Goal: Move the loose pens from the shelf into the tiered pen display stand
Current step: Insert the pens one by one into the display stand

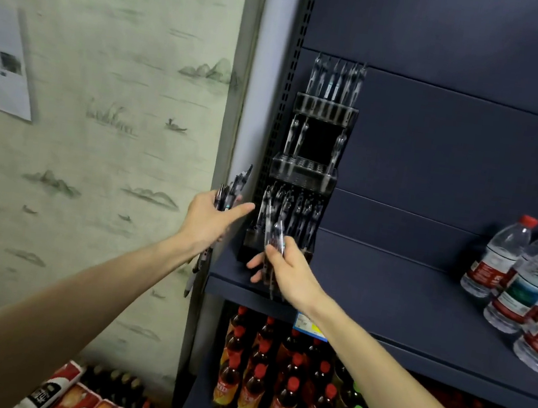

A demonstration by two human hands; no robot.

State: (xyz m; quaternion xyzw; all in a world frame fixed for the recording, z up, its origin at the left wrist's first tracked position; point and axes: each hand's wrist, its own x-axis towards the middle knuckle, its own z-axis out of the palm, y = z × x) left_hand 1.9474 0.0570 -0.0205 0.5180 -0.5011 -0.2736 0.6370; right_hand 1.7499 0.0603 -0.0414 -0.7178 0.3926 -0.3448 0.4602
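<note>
Left hand [208, 219]: grips a bundle of pens [233, 188], thumb and fingers wrapped round the barrels; the index finger points toward the stand. The bundle's tops fan out above the fist, and more barrels hang below the wrist, off the shelf's left edge.
Right hand [289, 270]: holds a smaller cluster of pens [275, 236] — pinched between thumb and curled fingers, tips up and leaning left, with the other ends poking out under the palm.
Tiered pen display stand [303, 174]: dark and three-stepped, it stands upright on the shelf just beyond both hands, against the left upright of the rack.
Bottom tier [291, 210]: right behind the right hand's pens; a row of pens stands in it.
Middle tier [305, 171]: above the fingers; a pair of pens at the left, one at the right, open slots between.
Top tier [326, 106]: well above both hands — filled with a row of upright pens.
Shelf [404, 292]: dark blue board, its front lip just under the right hand.
Water bottles [532, 286]: red caps, clustered far to the right of the right hand on the same shelf.
Drink bottles [274, 374]: amber, red-capped, on the level below the hands.
Wall [101, 111]: pale painted-landscape paper left of the left hand.
</note>
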